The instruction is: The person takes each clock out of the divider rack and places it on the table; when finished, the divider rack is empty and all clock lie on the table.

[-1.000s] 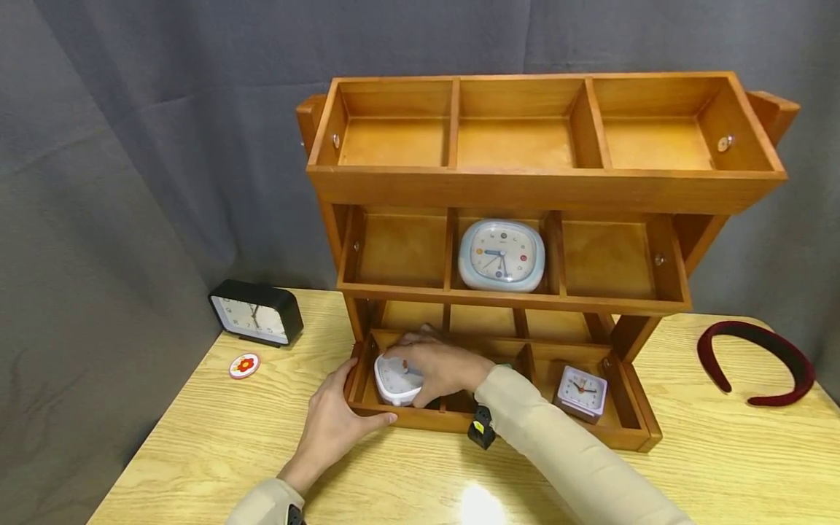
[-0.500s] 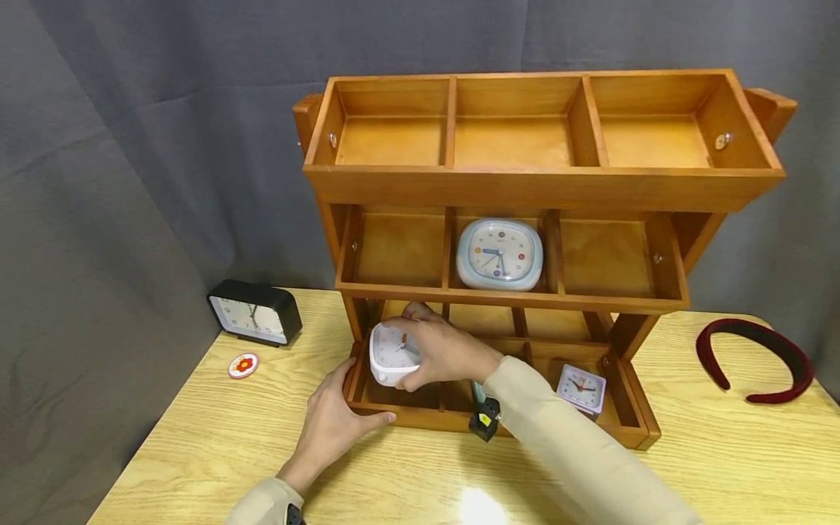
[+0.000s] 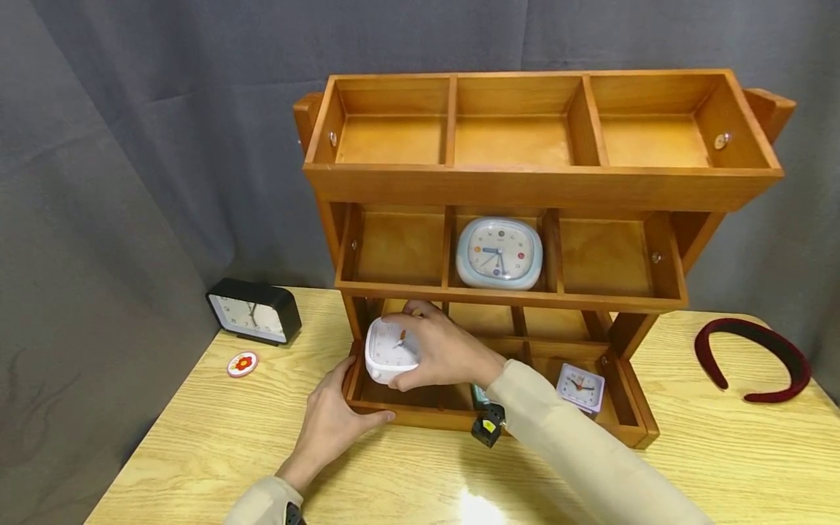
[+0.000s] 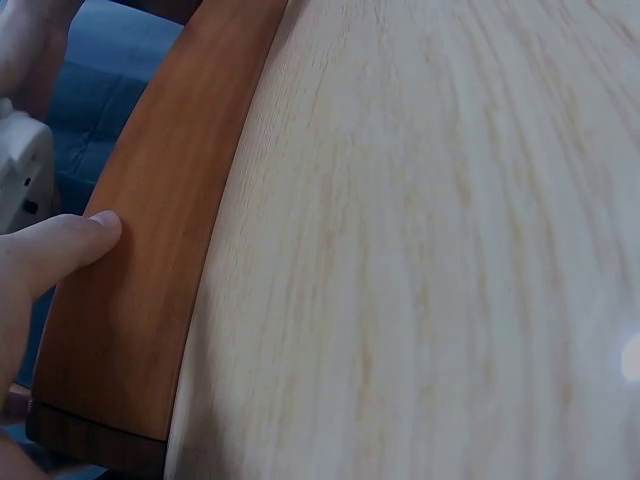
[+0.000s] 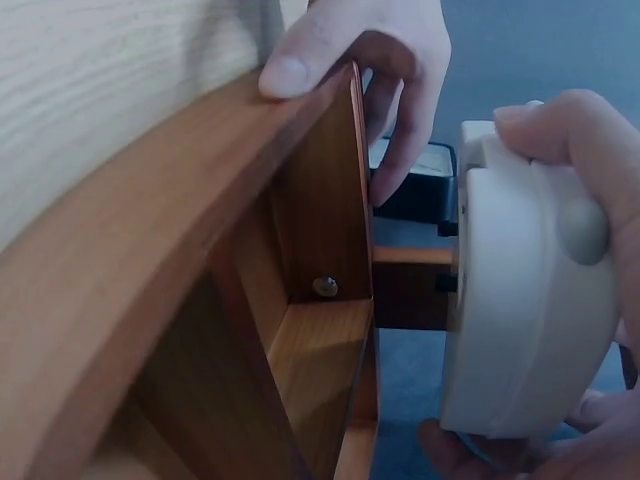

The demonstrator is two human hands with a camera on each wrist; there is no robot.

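My right hand [image 3: 449, 351] grips a white alarm clock [image 3: 386, 348] with thumb and fingers at its edges. The clock is lifted over the lower left compartment of a three-tier wooden shelf [image 3: 538, 184], its dial tilted up. In the right wrist view the white clock [image 5: 530, 300] shows its side and back, apart from the wood. My left hand [image 3: 329, 423] holds the bottom tray's left corner. Its thumb [image 4: 85, 240] lies on the front board [image 4: 140, 250], and the fingers go round the end panel in the right wrist view.
A light blue clock [image 3: 500, 254] sits in the middle tier, and a small lilac clock [image 3: 580, 387] in the bottom right compartment. A black clock [image 3: 252, 312] and flower badge [image 3: 243, 364] lie left on the table. A dark red headband [image 3: 790, 357] lies right.
My right hand has raised the white clock out of the bottom left compartment and shifted it slightly left. The left hand stays on the tray's corner.
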